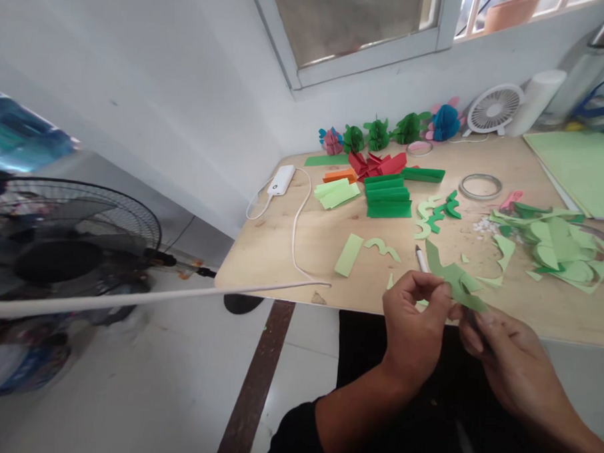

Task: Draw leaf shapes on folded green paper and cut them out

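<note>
Green cut paper (454, 280), a jagged leaf-like piece, is pinched narrowly in the fingertips of the left hand (412, 325), just above the near edge of a pale plywood table (301, 253). The right hand (513, 366) is curled close beside it, its fingers touching or nearly touching the paper's lower end, around a dark object (472, 325) too hidden to identify, so its grip cannot be told. Just beyond the hands, a white marker pen (421, 258) lies on the tabletop, near a pale green paper strip (349, 254) and a wavy light green paper offcut (382, 249). To the right sits a heap of cut green paper shapes (556, 247), while a folded green paper stack (388, 197) lies further ahead. A white power bank (281, 179) trails its white cable across the table, and a row of green, pink and blue paper honeycomb ornaments (379, 134) stands along the wall, beside a small white desk fan (494, 109). A black standing fan (66, 236) stands left of the table.
</note>
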Tool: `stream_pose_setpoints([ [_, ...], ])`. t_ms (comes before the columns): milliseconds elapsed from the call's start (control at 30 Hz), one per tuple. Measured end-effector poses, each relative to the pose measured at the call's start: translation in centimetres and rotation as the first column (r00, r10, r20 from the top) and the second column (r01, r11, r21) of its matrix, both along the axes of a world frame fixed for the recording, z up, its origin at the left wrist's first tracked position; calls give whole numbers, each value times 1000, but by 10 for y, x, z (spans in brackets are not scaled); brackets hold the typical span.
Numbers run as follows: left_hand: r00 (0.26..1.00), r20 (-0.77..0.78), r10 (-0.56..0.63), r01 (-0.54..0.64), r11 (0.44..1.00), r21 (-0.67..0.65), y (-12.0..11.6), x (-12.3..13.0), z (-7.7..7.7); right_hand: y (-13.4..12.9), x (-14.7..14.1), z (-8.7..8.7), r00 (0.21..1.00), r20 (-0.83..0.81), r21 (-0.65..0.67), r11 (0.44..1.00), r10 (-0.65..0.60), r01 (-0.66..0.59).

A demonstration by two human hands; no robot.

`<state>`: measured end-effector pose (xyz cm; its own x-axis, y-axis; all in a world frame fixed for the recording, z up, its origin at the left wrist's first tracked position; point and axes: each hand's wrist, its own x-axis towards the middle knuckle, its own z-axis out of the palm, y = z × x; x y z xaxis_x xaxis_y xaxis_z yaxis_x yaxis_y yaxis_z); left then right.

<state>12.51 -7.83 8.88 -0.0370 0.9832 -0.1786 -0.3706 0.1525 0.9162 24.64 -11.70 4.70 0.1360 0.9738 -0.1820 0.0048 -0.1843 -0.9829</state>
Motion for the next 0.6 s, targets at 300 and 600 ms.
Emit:
stream_pose_setpoints([
  [300, 1000, 16, -18, 19, 999, -39, 1, 5, -11, 3, -4, 2, 1000, -11, 22, 999, -27, 27],
  [600, 997, 75, -7, 14, 995, -97, 1, 6, -6, 6, -6, 6, 1000, -24, 6, 1000, -14, 14],
])
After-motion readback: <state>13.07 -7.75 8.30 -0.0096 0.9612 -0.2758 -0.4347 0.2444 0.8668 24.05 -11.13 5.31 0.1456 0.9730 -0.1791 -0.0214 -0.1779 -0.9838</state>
